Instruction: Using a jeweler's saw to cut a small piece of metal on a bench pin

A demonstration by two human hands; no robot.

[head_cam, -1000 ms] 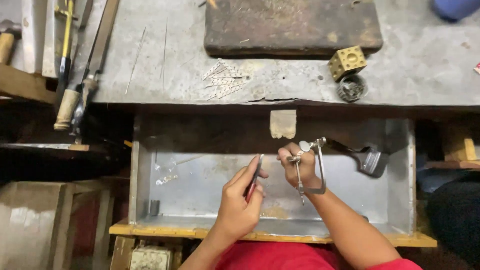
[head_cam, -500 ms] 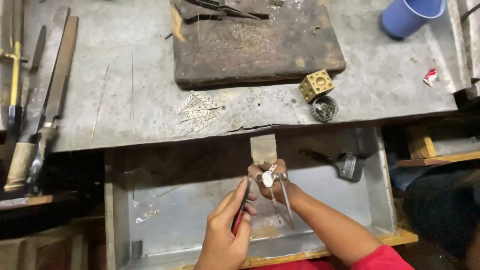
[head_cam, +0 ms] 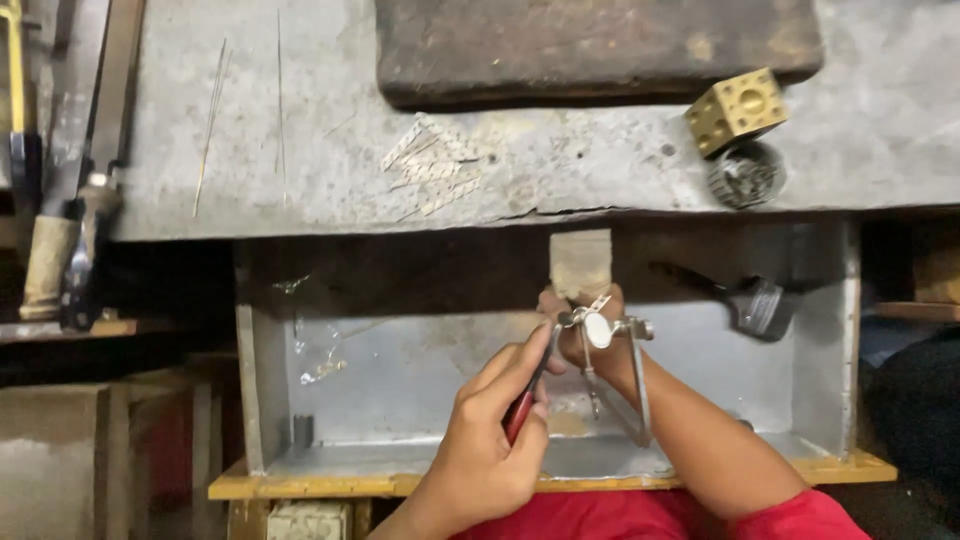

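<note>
Over the open metal drawer (head_cam: 400,380), both hands work close together just below a small wooden peg (head_cam: 581,262) that juts from the bench edge. Closed around the frame of a small saw (head_cam: 620,370), the right hand (head_cam: 585,335) presses against the peg. Beside it, touching, the left hand (head_cam: 490,445) grips a red-handled tool (head_cam: 522,405), its tip pointing toward the right fingers. Above the hands, on the grey bench (head_cam: 300,150), lie thin metal strips (head_cam: 435,165); further right sit a brass cube (head_cam: 737,108) and a brush (head_cam: 745,298).
</note>
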